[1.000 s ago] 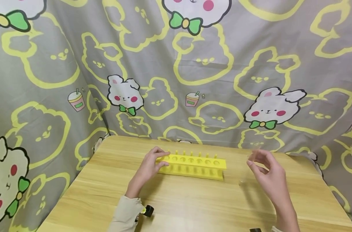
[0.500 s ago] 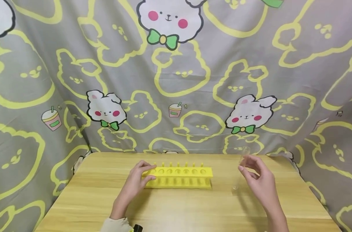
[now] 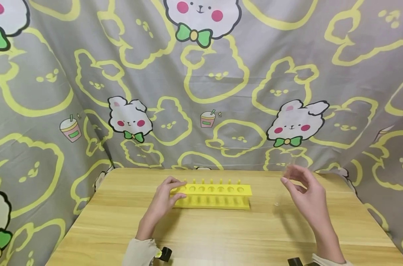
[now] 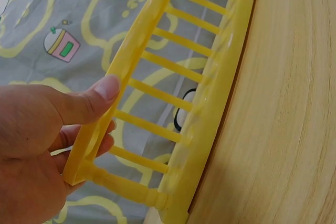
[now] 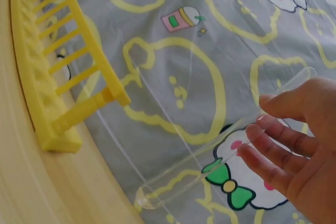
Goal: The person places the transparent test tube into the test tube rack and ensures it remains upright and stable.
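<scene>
A yellow test tube rack (image 3: 214, 190) stands on the table, a row of round holes along its top and a row of pegs behind. My left hand (image 3: 159, 203) grips its left end; in the left wrist view the thumb (image 4: 107, 87) lies over the top plate with fingers beneath. To the right of the rack, my right hand (image 3: 307, 195) pinches a clear test tube (image 5: 184, 174) between thumb and fingers. The tube is tilted, its rounded end down and apart from the rack. In the head view the tube is faint.
The wooden table (image 3: 205, 236) reaches back to a grey curtain (image 3: 175, 81) printed with yellow outlines and rabbit faces. Black wrist devices show at both cuffs near the front.
The head view has shifted down and back up. Both hands keep their holds, and the rack and test tube stay in nearly the same places relative to each other.
</scene>
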The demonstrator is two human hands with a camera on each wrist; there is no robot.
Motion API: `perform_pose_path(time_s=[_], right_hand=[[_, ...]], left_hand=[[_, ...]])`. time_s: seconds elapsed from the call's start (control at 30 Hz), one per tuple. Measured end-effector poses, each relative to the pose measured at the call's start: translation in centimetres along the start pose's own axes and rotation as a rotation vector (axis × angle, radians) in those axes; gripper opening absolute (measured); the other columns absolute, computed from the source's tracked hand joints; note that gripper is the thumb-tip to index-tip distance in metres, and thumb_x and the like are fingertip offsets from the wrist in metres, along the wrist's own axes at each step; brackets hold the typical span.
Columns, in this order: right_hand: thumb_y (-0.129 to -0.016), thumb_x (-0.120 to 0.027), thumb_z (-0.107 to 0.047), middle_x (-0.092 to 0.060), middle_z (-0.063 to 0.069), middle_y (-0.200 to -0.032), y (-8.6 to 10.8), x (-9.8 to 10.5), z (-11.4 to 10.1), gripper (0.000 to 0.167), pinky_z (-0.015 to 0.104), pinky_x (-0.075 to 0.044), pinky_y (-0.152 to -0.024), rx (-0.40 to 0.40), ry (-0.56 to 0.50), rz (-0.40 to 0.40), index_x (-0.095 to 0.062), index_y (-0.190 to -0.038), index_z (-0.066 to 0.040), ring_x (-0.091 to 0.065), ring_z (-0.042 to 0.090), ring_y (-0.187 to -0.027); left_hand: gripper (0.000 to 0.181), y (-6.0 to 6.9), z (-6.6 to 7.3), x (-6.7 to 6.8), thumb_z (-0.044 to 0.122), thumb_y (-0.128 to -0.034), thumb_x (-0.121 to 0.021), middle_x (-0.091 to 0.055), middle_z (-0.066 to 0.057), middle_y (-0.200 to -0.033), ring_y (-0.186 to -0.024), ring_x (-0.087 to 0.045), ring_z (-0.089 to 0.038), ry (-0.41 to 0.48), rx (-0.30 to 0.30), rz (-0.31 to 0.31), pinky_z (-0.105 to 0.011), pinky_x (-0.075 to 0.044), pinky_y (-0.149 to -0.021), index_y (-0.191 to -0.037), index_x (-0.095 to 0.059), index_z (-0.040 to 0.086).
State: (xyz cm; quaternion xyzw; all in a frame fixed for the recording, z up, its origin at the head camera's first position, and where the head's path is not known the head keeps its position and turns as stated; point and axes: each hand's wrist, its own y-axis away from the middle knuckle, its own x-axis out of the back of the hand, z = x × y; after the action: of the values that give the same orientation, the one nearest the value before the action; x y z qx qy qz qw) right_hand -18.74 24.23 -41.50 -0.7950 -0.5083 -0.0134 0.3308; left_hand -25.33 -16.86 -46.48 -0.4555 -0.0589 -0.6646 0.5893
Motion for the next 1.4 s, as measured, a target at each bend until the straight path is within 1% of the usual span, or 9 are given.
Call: perform_pose_path(time_s=[0.17, 0.33, 0.53, 0.7, 0.87, 1.03, 1.17, 1.27, 1.4], right_hand=[[-0.089, -0.078, 0.003, -0.071, 0.001, -0.104, -0.5, -0.5, -0.3, 0.042, 0.01, -0.052, -0.077, -0.002, -0.06, 0.027, -0.064, -0.128, -0.003, -0.066, 0.0, -0.098], [-0.087, -0.078, 0.007, -0.07, 0.001, -0.103, -0.9, -0.9, -0.5, 0.045, 0.009, -0.051, -0.078, -0.001, -0.091, 0.038, -0.065, -0.129, 0.0, -0.066, 0.002, -0.097], [-0.088, -0.078, 0.006, -0.069, 0.004, -0.102, -1.6, -1.1, -1.5, 0.043, 0.011, -0.052, -0.079, 0.048, -0.094, 0.049, -0.067, -0.127, -0.004, -0.067, 0.006, -0.097], [-0.086, -0.078, 0.01, -0.069, 0.005, -0.102, -1.8, -1.3, -2.1, 0.045, 0.011, -0.052, -0.079, 0.081, -0.113, 0.043, -0.067, -0.128, -0.003, -0.068, 0.006, -0.096], [-0.085, -0.078, 0.01, -0.07, 0.005, -0.103, -1.9, -1.9, -2.4, 0.046, 0.013, -0.053, -0.079, 0.095, -0.139, 0.024, -0.066, -0.129, -0.002, -0.068, 0.005, -0.096], [-0.086, -0.078, 0.011, -0.07, 0.006, -0.103, -1.9, -2.2, -2.7, 0.045, 0.013, -0.053, -0.078, 0.098, -0.156, 0.042, -0.067, -0.128, -0.001, -0.068, 0.005, -0.096], [-0.087, -0.077, 0.009, -0.069, 0.007, -0.103, -2.1, -2.7, -3.1, 0.042, 0.013, -0.053, -0.078, 0.114, -0.158, 0.032, -0.067, -0.127, -0.001, -0.068, 0.006, -0.097], [-0.089, -0.076, 0.007, -0.068, 0.007, -0.103, -2.3, -2.9, -3.1, 0.041, 0.013, -0.053, -0.079, 0.121, -0.145, 0.031, -0.066, -0.128, -0.003, -0.068, 0.007, -0.097], [-0.089, -0.076, 0.008, -0.068, 0.007, -0.103, -2.4, -3.3, -3.3, 0.042, 0.012, -0.053, -0.079, 0.129, -0.139, 0.042, -0.067, -0.128, -0.003, -0.068, 0.007, -0.097]], left_hand=[[0.039, -0.2, -0.2, 0.0, 0.003, -0.0809, -0.085, -0.063, -0.008, -0.105, -0.095, -0.063, -0.027, -0.003, -0.025, -0.011, -0.035, -0.054, -0.076, -0.119, -0.075, 0.0], [0.04, -0.2, -0.4, 0.1, 0.007, -0.0829, -0.084, -0.063, -0.007, -0.107, -0.094, -0.062, -0.024, -0.01, 0.016, -0.052, -0.034, -0.053, -0.077, -0.121, -0.075, 0.001], [0.039, -0.2, -0.2, 0.2, 0.004, -0.0806, -0.085, -0.063, -0.007, -0.106, -0.094, -0.062, -0.027, -0.01, 0.008, -0.023, -0.035, -0.054, -0.076, -0.119, -0.076, 0.001], [0.039, -0.3, -0.1, -0.1, 0.005, -0.0821, -0.084, -0.063, -0.007, -0.108, -0.096, -0.063, -0.028, -0.005, -0.001, -0.047, -0.034, -0.054, -0.077, -0.12, -0.075, 0.001], [0.04, -0.2, 0.0, 0.1, 0.003, -0.0808, -0.085, -0.063, -0.006, -0.106, -0.096, -0.063, -0.028, 0.008, 0.026, -0.03, -0.037, -0.053, -0.077, -0.119, -0.075, 0.001], [0.04, -0.3, -0.1, 0.2, 0.002, -0.08, -0.085, -0.064, -0.006, -0.105, -0.094, -0.062, -0.026, -0.009, 0.027, -0.028, -0.036, -0.053, -0.075, -0.119, -0.076, 0.001], [0.04, -0.1, -0.2, 0.5, 0.001, -0.0801, -0.085, -0.064, -0.007, -0.106, -0.097, -0.063, -0.028, 0.002, 0.046, -0.025, -0.037, -0.054, -0.079, -0.119, -0.075, 0.0], [0.039, -0.1, -0.2, 0.4, 0.001, -0.0806, -0.084, -0.063, -0.008, -0.107, -0.098, -0.063, -0.029, 0.009, 0.046, -0.022, -0.038, -0.055, -0.081, -0.119, -0.075, 0.001], [0.04, 0.0, -0.3, 0.2, 0.004, -0.0818, -0.084, -0.063, -0.007, -0.107, -0.097, -0.062, -0.027, 0.0, 0.038, -0.033, -0.035, -0.054, -0.079, -0.12, -0.075, 0.001]])
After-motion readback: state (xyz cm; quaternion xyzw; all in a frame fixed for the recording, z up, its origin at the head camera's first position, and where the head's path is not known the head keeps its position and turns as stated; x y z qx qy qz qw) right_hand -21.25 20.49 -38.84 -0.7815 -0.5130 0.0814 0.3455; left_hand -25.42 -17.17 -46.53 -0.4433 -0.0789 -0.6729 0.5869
